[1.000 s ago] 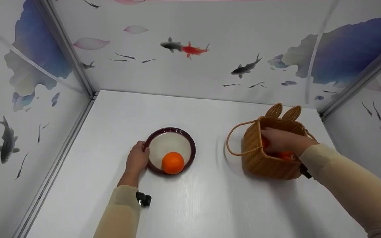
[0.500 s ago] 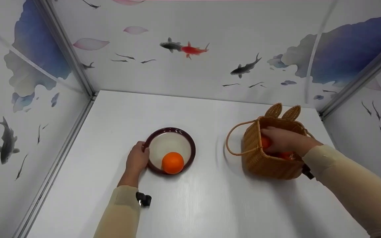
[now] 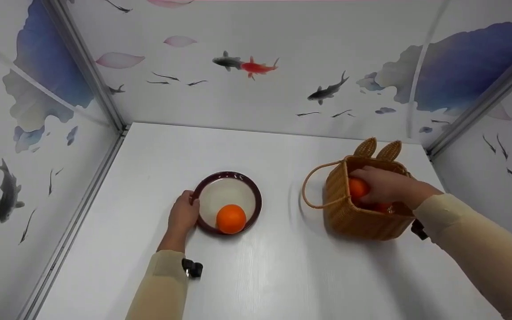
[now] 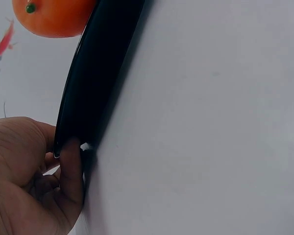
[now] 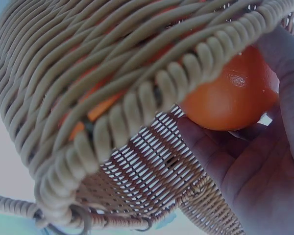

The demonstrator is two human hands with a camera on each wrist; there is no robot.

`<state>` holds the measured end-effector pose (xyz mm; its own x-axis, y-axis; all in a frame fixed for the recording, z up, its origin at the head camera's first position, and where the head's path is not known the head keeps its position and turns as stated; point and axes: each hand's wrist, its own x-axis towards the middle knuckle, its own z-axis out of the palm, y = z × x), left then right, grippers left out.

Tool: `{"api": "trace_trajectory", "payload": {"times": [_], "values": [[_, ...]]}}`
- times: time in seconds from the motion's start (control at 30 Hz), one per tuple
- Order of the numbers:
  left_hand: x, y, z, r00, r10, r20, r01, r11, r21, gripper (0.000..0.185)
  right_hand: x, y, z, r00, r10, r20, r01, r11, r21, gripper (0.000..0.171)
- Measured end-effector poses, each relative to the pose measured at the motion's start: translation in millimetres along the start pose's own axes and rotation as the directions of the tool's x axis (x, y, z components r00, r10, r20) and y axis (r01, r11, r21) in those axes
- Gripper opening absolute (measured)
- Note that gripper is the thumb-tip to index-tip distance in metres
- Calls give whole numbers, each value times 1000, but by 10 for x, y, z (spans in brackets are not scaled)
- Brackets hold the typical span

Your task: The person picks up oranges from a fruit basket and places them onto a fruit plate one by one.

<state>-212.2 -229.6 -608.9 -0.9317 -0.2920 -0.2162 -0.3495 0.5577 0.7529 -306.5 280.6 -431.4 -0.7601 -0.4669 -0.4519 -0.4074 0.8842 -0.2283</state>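
The right hand (image 3: 387,186) is curling around an orange (image 3: 358,187) inside the wicker basket (image 3: 362,218), at three o'clock on the white table (image 3: 247,275). The left hand (image 3: 184,214) is pinching the nine o'clock rim of the dark-rimmed plate (image 3: 227,178), where another orange (image 3: 231,218) is sitting at six o'clock.

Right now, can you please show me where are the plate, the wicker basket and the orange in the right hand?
plate (image 3: 205,184), head view, on its dark rim at far left.
wicker basket (image 3: 362,222), head view, on its near woven wall.
orange in the right hand (image 5: 230,100), right wrist view, on its bare skin.
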Motion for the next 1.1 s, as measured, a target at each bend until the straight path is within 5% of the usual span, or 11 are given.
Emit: {"api": "trace_trajectory", "payload": {"times": [0.77, 1.1], "values": [[9, -10, 3, 1000, 2, -9, -2, 1000, 5, 39, -286, 51, -1, 992, -1, -124, 10, 997, 74, 73], [11, -28, 10, 1000, 23, -9, -23, 1000, 1, 40, -410, -34, 104, 972, -22, -235, 55, 989, 134, 80]]}}
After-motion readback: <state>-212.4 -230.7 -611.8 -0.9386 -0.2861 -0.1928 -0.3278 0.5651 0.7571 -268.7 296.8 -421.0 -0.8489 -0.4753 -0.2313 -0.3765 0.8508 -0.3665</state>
